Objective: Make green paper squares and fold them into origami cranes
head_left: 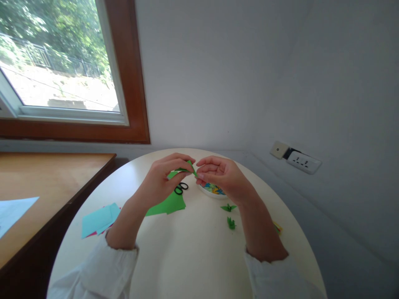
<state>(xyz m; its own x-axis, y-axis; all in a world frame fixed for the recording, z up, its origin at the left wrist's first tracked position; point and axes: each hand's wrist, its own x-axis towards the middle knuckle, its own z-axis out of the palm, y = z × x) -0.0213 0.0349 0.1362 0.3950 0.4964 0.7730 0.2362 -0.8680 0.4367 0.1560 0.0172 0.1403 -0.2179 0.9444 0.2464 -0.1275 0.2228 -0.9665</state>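
Note:
Above the far half of the round table, my left hand (165, 176) pinches a small folded piece of green paper (190, 165) between thumb and fingers. Close on its right, my right hand (218, 174) has curled fingers, with thumb and fingertip closed at the paper's lower right tip. Below my left hand lie green paper sheets (168, 204) with black-handled scissors (181, 189) on them, partly hidden. Under my right hand stands a white dish (214, 194) of small colourful pieces. Nearer me are two small folded green paper shapes, one winged (229, 207) and one more compact (231, 223).
Light blue paper squares (99, 218) lie over pink ones at the left of the round white table (193, 257). A yellow item (277, 227) is half hidden by my right forearm. A wooden desk (52, 178) with a white sheet (15, 211) adjoins at left; walls stand behind.

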